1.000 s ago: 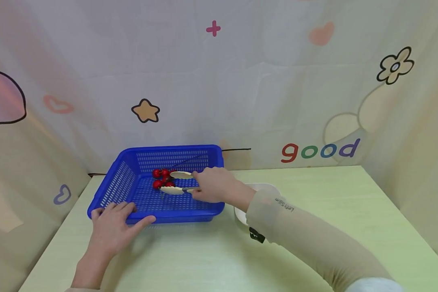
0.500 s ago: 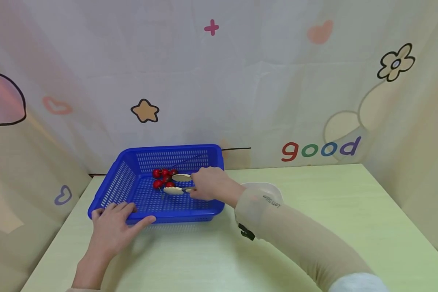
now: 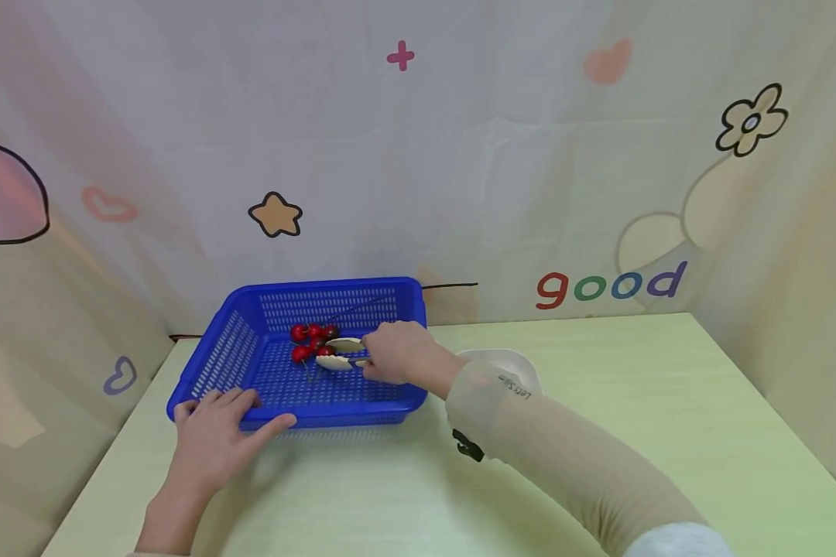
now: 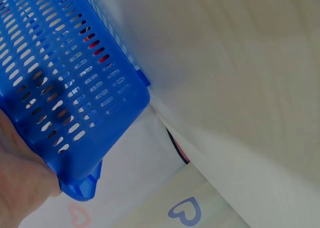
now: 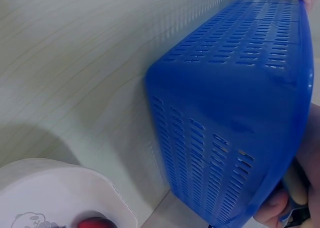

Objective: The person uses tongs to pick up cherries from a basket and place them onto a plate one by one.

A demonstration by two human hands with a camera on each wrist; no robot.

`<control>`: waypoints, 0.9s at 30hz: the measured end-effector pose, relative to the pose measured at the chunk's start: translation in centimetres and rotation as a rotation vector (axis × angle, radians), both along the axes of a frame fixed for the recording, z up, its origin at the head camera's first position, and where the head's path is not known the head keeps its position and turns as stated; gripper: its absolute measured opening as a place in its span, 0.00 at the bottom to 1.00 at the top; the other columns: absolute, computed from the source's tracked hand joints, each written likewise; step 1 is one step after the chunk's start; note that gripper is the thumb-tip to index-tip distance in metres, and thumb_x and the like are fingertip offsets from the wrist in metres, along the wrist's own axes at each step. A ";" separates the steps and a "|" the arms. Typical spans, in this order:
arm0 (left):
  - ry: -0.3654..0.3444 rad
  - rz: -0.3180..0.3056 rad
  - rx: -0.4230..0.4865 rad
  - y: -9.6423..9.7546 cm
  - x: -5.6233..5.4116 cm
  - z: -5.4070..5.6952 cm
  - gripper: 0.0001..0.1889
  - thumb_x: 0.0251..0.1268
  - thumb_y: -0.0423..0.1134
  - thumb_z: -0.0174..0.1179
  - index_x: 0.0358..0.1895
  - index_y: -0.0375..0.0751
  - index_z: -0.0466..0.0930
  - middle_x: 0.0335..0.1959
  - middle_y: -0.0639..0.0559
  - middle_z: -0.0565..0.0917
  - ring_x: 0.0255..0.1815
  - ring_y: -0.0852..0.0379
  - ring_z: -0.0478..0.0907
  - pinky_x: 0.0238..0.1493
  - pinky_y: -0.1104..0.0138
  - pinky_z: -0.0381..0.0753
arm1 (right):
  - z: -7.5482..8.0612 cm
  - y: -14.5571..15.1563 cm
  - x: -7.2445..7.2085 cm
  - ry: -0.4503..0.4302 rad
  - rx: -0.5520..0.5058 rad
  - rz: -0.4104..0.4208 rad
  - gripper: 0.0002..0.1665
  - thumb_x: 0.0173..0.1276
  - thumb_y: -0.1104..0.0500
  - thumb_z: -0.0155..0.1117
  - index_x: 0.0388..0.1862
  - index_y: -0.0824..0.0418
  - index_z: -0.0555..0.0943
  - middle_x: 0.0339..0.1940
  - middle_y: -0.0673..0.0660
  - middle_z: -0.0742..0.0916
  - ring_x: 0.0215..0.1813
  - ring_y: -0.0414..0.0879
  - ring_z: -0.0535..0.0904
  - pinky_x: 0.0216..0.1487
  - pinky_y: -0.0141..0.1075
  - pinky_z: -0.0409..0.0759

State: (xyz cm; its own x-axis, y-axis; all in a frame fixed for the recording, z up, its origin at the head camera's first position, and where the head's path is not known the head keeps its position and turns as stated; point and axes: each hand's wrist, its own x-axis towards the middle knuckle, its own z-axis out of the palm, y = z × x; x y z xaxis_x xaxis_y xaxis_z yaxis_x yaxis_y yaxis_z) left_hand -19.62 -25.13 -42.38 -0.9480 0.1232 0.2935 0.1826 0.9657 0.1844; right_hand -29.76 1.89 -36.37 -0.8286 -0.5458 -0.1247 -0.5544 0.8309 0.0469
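In the head view a blue plastic basket [image 3: 376, 414] with slotted walls stands on the table. Several red cherries [image 3: 300, 353] with thin stems lie together inside it. My right hand [image 3: 402, 352] reaches over the basket's right side and grips a pair of tongs [image 3: 334, 362] with pale scalloped tips. Those tips stand apart at the cluster's right, close around a cherry at the near side. My left hand [image 3: 212, 437] holds the rim at the near left corner, fingers over the edge and thumb along the front. The right wrist view shows the tongs' handle partly hidden behind the basket.
Beside the basket a white dish [image 3: 501, 357] is partly covered by my right sleeve [image 3: 571, 449]. In the right wrist view a red cherry [image 5: 97, 222] lies in that dish, near a small printed drawing. A patterned curtain [image 3: 488, 193] hangs along the table's back edge.
My right hand and the tongs have shifted slightly left, and the tongs' tips have drawn closer together beside the cherries. My left hand has stayed on the rim.
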 end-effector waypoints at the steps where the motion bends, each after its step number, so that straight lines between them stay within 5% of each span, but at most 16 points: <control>1: 0.000 0.000 0.000 0.0 0.0 0.0 0.39 0.63 0.75 0.57 0.49 0.39 0.85 0.55 0.36 0.84 0.57 0.31 0.75 0.52 0.33 0.56 | 0.0 0.0 0.0 -0.004 -0.005 -0.001 0.15 0.77 0.44 0.61 0.42 0.54 0.82 0.19 0.48 0.76 0.20 0.41 0.72 0.19 0.30 0.67; 6: -0.014 0.004 -0.006 0.1 0.0 0.0 0.39 0.63 0.76 0.56 0.50 0.39 0.85 0.55 0.35 0.84 0.58 0.31 0.74 0.53 0.32 0.56 | 0.0 0.3 0.0 -0.006 -0.045 -0.005 0.15 0.77 0.45 0.61 0.48 0.54 0.82 0.18 0.48 0.74 0.20 0.41 0.71 0.18 0.31 0.64; 13: -0.023 0.011 -0.014 0.2 0.1 0.1 0.41 0.63 0.76 0.55 0.52 0.38 0.84 0.57 0.33 0.83 0.60 0.30 0.74 0.54 0.31 0.55 | 0.3 1.1 0.1 0.016 -0.142 0.007 0.32 0.78 0.46 0.58 0.77 0.53 0.71 0.14 0.47 0.68 0.14 0.39 0.60 0.17 0.30 0.58; 27: -0.044 0.023 -0.014 0.2 0.0 0.2 0.43 0.64 0.77 0.53 0.54 0.37 0.84 0.58 0.32 0.82 0.61 0.29 0.72 0.55 0.30 0.54 | 1.6 3.6 0.7 0.068 -0.217 0.042 0.32 0.78 0.45 0.57 0.78 0.50 0.71 0.19 0.47 0.73 0.16 0.39 0.63 0.16 0.30 0.60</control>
State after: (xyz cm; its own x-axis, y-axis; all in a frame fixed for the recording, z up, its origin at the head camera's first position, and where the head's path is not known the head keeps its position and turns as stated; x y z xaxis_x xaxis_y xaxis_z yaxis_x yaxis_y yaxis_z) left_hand -19.58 -24.93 -42.20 -0.9625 0.1053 0.2502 0.1526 0.9722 0.1779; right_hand -29.03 5.47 -34.80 -0.8069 -0.5881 0.0550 -0.5905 0.8018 -0.0916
